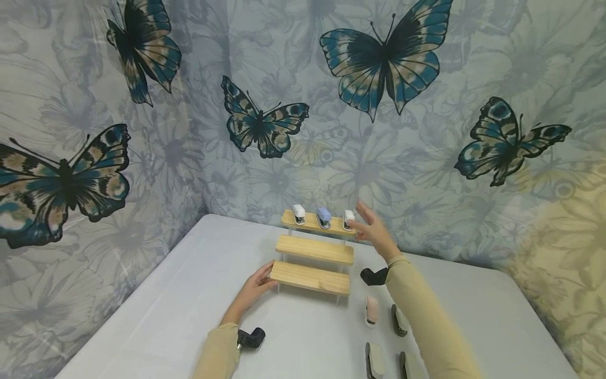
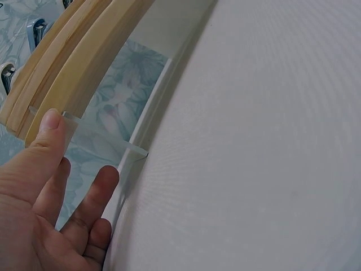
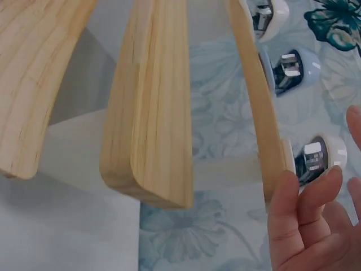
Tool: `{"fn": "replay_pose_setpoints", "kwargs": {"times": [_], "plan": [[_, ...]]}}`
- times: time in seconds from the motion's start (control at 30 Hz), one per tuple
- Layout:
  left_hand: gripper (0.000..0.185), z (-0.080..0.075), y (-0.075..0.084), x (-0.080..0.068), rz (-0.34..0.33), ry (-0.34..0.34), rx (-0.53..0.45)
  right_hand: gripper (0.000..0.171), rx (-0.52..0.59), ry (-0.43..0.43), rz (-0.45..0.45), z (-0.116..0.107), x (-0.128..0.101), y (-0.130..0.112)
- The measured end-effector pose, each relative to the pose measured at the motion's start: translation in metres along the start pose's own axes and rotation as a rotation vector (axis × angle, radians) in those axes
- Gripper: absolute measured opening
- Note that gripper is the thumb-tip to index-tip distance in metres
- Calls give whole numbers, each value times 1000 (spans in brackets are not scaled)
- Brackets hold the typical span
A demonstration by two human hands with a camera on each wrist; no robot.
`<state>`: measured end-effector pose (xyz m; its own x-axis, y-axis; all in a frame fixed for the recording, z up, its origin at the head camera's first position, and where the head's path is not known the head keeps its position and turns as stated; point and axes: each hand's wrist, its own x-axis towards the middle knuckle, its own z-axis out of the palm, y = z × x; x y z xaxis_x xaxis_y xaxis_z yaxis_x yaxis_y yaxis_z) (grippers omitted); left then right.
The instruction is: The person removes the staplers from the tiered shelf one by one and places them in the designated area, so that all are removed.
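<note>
A three-tier wooden display stand (image 1: 310, 276) with clear supports stands on the white table. My left hand (image 1: 255, 287) holds the left end of its lowest tier; in the left wrist view the thumb (image 2: 51, 121) lies against the wood, other fingers below. A white mini stapler (image 1: 298, 213), a blue one (image 1: 324, 217) and another white one (image 1: 349, 219) stand along the top tier. My right hand (image 1: 374, 231) is at that tier's right end, beside the right white stapler (image 3: 316, 158), fingers spread; its fingertips are close to the stapler's base. Whether they touch it, I cannot tell.
On the table at front right lie a pink stapler (image 1: 371, 310) and several grey-green staplers (image 1: 375, 360), one partly behind my right sleeve (image 1: 426, 316). A wall covering with butterflies (image 1: 265, 126) rises behind the table (image 1: 156, 310).
</note>
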<state>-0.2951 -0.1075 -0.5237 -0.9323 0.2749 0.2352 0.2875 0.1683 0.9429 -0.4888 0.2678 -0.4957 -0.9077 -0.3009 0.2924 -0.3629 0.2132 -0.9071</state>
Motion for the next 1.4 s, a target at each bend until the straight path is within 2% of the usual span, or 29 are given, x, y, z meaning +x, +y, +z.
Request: {"fn": "replay_pose_setpoints", "kwargs": {"times": [0.03, 0.07, 0.2, 0.27, 0.3, 0.4, 0.43, 0.53, 0.57, 0.63, 0.67, 0.83, 0.87, 0.93, 1.07, 1.1, 1.17, 1.23, 1.27, 1.4], "plan": [[59, 1, 0, -1, -2, 1, 6, 62, -10, 1, 4, 3, -2, -2], [59, 2, 0, -1, -1, 1, 10, 62, -19, -14, 18, 7, -6, -16], [59, 3, -1, -2, 4, 2, 11, 55, -92, -36, 74, 16, -18, -45], [60, 3, -1, -1, 12, -1, 9, 52, -120, -30, 113, 17, -22, -56], [60, 3, -1, 0, 12, -2, 9, 50, -134, -14, 126, 16, -21, -51], [60, 3, 0, 1, 12, -4, 7, 48, -94, -15, 129, 18, -25, -57], [60, 3, 0, 1, 15, -3, 8, 48, -48, -33, 98, 17, -27, -58], [60, 3, 1, 0, 16, -4, 10, 50, 57, -66, 70, 20, -37, -77], [60, 4, 1, 0, 14, -5, 8, 51, 82, -74, 89, 21, -40, -86], [60, 4, 1, 0, 2, 1, 11, 52, 105, -65, 88, 19, -40, -80], [59, 5, 1, -1, 2, 2, 11, 52, 86, -46, 118, 19, -39, -76], [60, 5, 3, -1, -16, 2, 17, 60, 120, 24, 148, 7, -24, -19], [61, 5, 4, -1, -17, 3, 16, 61, 151, 9, 141, 10, -32, -33], [61, 4, 6, -1, -21, 8, 15, 64, 138, 10, 149, 9, -34, -30], [61, 2, 6, 1, -31, 25, 12, 64, 128, -43, 144, 8, -42, -43], [61, 2, 5, 1, -32, 26, 13, 64, 109, -43, 151, 4, -38, -37], [61, 1, 4, 1, -34, 29, 11, 63, 116, -65, 137, 6, -44, -52], [61, 1, 4, 1, -31, 30, 10, 62, 118, -58, 115, 6, -45, -50], [61, 1, 4, 0, -29, 31, 10, 61, 81, -27, 127, 8, -46, -50], [61, 1, 5, 0, -28, 33, 7, 64, 38, 94, 106, 3, -38, -1]]}}
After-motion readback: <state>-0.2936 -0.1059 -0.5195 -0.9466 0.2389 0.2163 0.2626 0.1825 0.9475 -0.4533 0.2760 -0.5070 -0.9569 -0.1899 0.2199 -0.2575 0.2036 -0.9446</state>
